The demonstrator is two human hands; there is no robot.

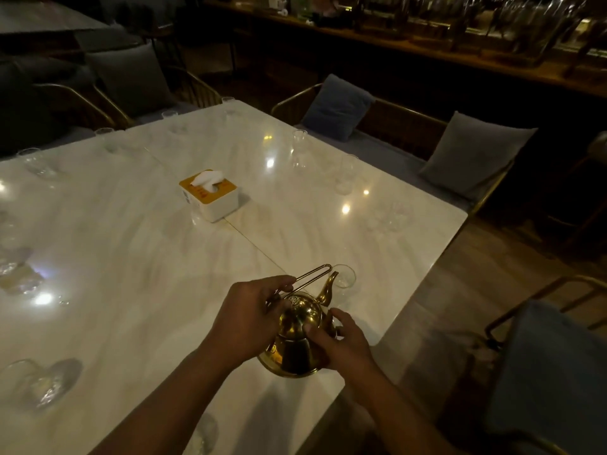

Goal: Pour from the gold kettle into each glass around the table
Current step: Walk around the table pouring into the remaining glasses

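Observation:
The gold kettle (295,336) is near the table's front right corner, its spout aimed at the rim of a clear glass (345,277). My left hand (249,316) grips the thin wire handle, which lies folded toward the spout. My right hand (341,343) holds the kettle's body from the right, thumb on the lid. Other clear glasses stand around the white marble table (131,257): two on the right side (300,149) (346,174), several along the far and left edges (36,162), one at the lower left (39,385). No stream of liquid is visible.
A yellow and white tissue box (210,195) sits at the table's middle. Chairs with grey cushions (476,156) and a blue cushion (338,106) line the right side. A blue chair (551,372) stands at the near right. A long counter runs along the back.

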